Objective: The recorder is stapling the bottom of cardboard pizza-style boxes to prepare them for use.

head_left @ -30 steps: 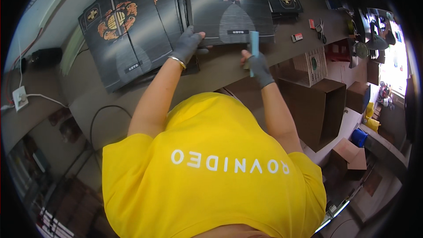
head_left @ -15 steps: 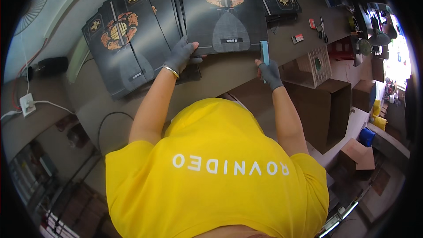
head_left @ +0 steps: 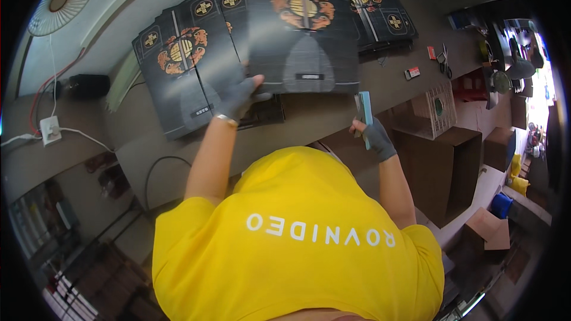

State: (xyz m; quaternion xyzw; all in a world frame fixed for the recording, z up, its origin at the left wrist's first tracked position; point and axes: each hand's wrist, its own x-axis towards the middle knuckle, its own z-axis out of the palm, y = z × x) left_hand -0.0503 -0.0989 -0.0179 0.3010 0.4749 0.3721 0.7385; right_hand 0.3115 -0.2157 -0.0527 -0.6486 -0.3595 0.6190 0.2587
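My left hand [head_left: 239,100], in a grey fingerless glove, grips the near left corner of a black printed cardboard sheet [head_left: 306,41], thumb on top. Orange and gold ornaments and a grey arch shape decorate this sheet. My right hand [head_left: 377,137], gloved the same way, is closed around a light-blue stapler [head_left: 366,116]. The stapler points away from me, just off the sheet's near right corner. Left of the held sheet, overlapping black printed sheets [head_left: 187,74] lie in a fanned pile. More of them [head_left: 380,12] are stacked on its right.
On the grey-brown table [head_left: 297,120] lie a small red-and-white box [head_left: 412,73] and scissors [head_left: 444,62]. A white wire basket [head_left: 439,110] and an open cardboard box [head_left: 455,166] stand at the right. A fan [head_left: 62,1] and a white power socket [head_left: 50,130] are at the left.
My right hand has drawn the stapler toward me, away from the sheet's right corner. The held sheet has come slightly nearer in my left hand. The whole view has shifted a little.
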